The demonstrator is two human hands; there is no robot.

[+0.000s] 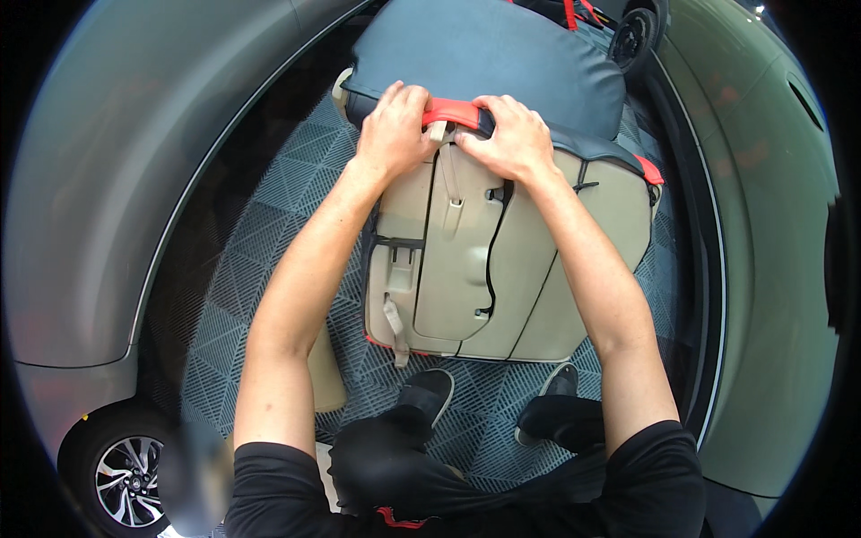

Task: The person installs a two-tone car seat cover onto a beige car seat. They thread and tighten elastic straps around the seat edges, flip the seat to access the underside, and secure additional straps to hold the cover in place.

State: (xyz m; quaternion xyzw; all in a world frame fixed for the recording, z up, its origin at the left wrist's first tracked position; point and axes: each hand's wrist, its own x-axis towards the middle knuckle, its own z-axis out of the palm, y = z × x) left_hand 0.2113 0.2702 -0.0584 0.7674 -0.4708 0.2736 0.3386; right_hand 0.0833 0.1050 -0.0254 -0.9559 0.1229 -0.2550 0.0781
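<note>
In front of me a car seat (pixel 448 269) stands on the floor with its beige hard back facing me. A dark blue-grey seat cover (pixel 489 63) with red trim (pixel 451 113) lies over its far side and along its upper edge. My left hand (pixel 393 130) is closed on the cover's edge, fingers over the top, thumb near a beige strap (pixel 451 175). Close to its right, my right hand (pixel 509 139) grips the same edge, its thumb pointing at the strap. The undersides of the fingers are hidden.
Grey car bodies stand on the left (pixel 99 179) and right (pixel 735 224). Grey grid tiles (pixel 269 224) cover the floor. A beige roll-shaped piece (pixel 325 372) lies by my left leg. My shoes (pixel 429 394) are just below the seat. A wheel (pixel 633 40) shows far right.
</note>
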